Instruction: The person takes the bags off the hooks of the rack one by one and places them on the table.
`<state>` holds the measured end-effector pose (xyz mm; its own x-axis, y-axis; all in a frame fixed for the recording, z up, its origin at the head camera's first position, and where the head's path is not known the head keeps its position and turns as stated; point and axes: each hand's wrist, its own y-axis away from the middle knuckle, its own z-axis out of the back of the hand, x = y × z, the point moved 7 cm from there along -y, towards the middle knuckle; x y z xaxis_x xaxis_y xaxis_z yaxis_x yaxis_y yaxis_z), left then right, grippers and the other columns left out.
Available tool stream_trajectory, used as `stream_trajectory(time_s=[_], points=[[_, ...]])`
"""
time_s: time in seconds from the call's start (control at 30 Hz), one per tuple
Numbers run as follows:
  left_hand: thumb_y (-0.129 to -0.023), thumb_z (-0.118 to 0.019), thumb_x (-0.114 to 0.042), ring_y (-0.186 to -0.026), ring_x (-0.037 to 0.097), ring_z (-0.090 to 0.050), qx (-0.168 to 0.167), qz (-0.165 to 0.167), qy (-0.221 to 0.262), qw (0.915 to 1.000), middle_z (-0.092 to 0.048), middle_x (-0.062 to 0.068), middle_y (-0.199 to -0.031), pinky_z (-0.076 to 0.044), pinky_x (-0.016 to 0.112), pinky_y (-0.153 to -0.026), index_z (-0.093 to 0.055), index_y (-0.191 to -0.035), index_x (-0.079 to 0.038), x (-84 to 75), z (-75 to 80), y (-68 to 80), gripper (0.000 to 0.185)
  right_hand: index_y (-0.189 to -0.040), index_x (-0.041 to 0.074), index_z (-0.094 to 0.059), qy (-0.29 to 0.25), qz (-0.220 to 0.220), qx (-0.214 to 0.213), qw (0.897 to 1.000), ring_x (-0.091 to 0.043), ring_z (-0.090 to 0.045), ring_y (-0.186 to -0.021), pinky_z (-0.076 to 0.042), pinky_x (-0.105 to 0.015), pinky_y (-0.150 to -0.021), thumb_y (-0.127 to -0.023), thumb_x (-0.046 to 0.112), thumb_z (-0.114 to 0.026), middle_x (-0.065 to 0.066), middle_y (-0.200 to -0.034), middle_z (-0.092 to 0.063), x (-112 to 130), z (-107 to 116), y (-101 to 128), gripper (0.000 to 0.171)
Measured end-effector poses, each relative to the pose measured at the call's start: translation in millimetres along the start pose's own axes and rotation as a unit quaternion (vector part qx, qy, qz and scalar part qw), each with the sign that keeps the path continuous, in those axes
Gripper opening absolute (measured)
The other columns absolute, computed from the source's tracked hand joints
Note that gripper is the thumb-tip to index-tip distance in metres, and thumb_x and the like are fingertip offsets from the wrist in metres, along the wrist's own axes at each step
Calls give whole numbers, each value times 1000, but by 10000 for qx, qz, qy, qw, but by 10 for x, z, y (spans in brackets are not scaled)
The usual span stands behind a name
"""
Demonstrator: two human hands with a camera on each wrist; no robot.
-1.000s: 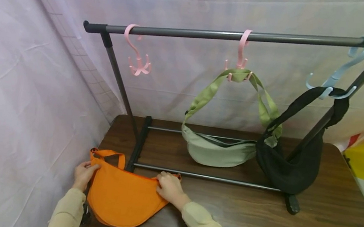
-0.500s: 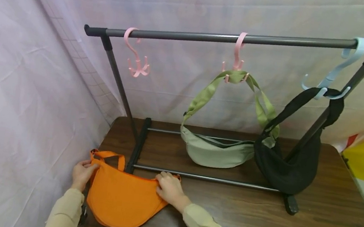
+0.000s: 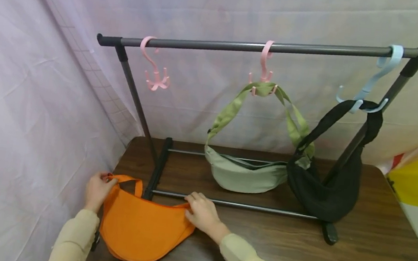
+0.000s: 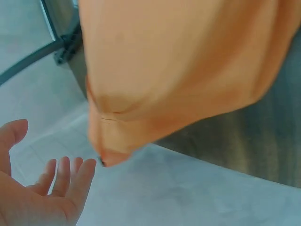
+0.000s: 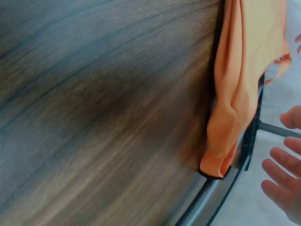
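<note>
An orange crescent-shaped bag (image 3: 144, 227) lies flat on the table at the front left, its short strap (image 3: 138, 188) looped behind its upper left corner. My left hand (image 3: 97, 190) is at that corner. In the left wrist view, the left hand's fingers (image 4: 80, 186) are spread and apart from the orange cloth (image 4: 174, 56). My right hand (image 3: 204, 215) is by the bag's upper right corner. The right wrist view shows the right hand (image 5: 284, 176) with fingers extended, beside the gathered orange end (image 5: 221, 141) and holding nothing.
Behind the bag stands a dark metal rack (image 3: 211, 44). A pink hook (image 3: 157, 72) hangs at its left. A second pink hook (image 3: 266, 63) carries a pale green bag (image 3: 244, 178); a light blue hook (image 3: 376, 77) carries a black bag (image 3: 326, 193). A white curtain (image 3: 37, 127) borders the left.
Both hands have lifted slightly at the bag's corners, the right one also moving a little rightward, and their grip has loosened. The bag stays put. The head view has shifted slightly right.
</note>
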<state>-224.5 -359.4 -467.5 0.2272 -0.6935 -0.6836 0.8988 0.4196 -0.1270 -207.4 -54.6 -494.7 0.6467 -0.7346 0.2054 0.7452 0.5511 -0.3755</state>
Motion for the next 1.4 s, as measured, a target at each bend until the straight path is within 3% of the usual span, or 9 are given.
stream_trajectory(time_s=[0.37, 0.57, 0.73, 0.9, 1.17, 1.4], points=[[-84, -62, -28, -103, 39, -52, 339, -723, -168, 9967, -57, 25, -113, -41, 49, -87, -57, -115, 2, -458, -105, 33, 43, -103, 5, -62, -1, 90, -300, 9995, -19, -57, -87, -50, -30, -70, -74, 22, -68, -5, -97, -60, -125, 255, 77, 34], [-85, -61, -28, -112, 39, -47, 779, -1424, -231, 9865, -52, 23, -123, -36, 50, -95, -53, -121, 2, -791, -188, 101, 47, -116, 4, -57, 63, 62, -299, 9995, -22, -55, -99, -50, -33, -80, -77, 25, -68, -9, -109, -58, -174, 462, 141, 46], [-85, -62, -25, -120, 39, -39, 1256, -2317, -184, 9645, -45, 24, -131, -30, 52, -100, -48, -126, 3, -1140, -258, 225, 52, -123, 5, -51, 301, 164, -465, 9983, -24, -53, -103, -49, -36, -81, -77, 29, -66, -10, -115, -55, -256, 659, 257, 54], [-85, -62, -28, -127, 37, -30, 1448, -2991, -382, 9424, -38, 22, -137, -25, 53, -103, -44, -130, 1, -1474, -283, 339, 56, -126, 7, -50, 621, 200, -680, 9956, -26, -52, -105, -49, -39, -81, -77, 31, -67, -13, -118, -53, -391, 839, 388, 57], [-82, -65, -30, -127, 38, -32, 1103, -4209, -853, 8963, -38, 21, -137, -27, 51, -103, -45, -129, 2, -2023, -302, 491, 60, -127, 5, -47, 897, 88, -869, 9921, -30, -50, -107, -49, -42, -79, -76, 33, -67, -16, -121, -51, -593, 1137, 540, 61], [-81, -67, -31, -126, 35, -34, 756, -4858, -1088, 8640, -42, 21, -135, -27, 45, -105, -47, -127, 2, -2502, -255, 553, 59, -128, 3, -46, 1224, 4, -1021, 9872, -32, -48, -108, -49, -44, -78, -74, 33, -69, -18, -121, -50, -730, 1386, 574, 66]])
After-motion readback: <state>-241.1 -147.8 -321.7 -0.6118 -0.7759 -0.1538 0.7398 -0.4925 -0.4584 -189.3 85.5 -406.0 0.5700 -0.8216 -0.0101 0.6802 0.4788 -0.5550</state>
